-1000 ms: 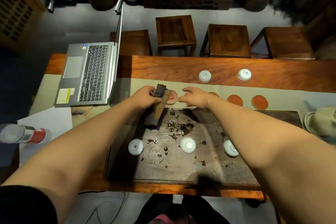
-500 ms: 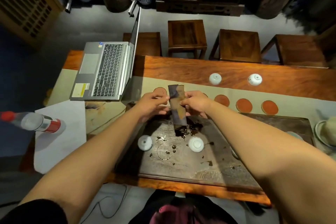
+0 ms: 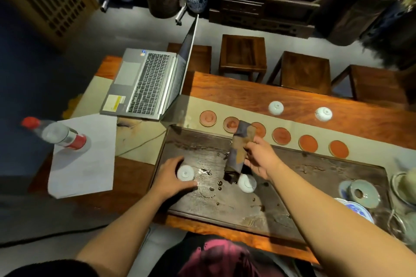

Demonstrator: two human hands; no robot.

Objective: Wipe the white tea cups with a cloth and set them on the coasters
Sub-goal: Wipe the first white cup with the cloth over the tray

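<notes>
My left hand (image 3: 172, 175) curls around an upturned white tea cup (image 3: 185, 173) at the left of the dark tea tray (image 3: 304, 191). My right hand (image 3: 261, 157) pinches a folded dark cloth (image 3: 238, 153) that hangs down over the tray. A second upturned white cup (image 3: 247, 183) stands just below the cloth. Two more white cups (image 3: 276, 107) (image 3: 323, 114) sit upside down on the far wood. Several red round coasters (image 3: 281, 135) lie in a row on the beige runner, all bare.
An open laptop (image 3: 144, 85) stands at the far left. A water bottle (image 3: 56, 135) lies on white paper (image 3: 83, 153). Teaware with a celadon lid (image 3: 363, 193) crowds the tray's right end. Water drops dot the tray. Wooden stools (image 3: 243, 56) stand beyond the table.
My left hand let go of the cloth and dropped to the left cup on the tray. My right hand now holds the cloth alone. The view shifted right.
</notes>
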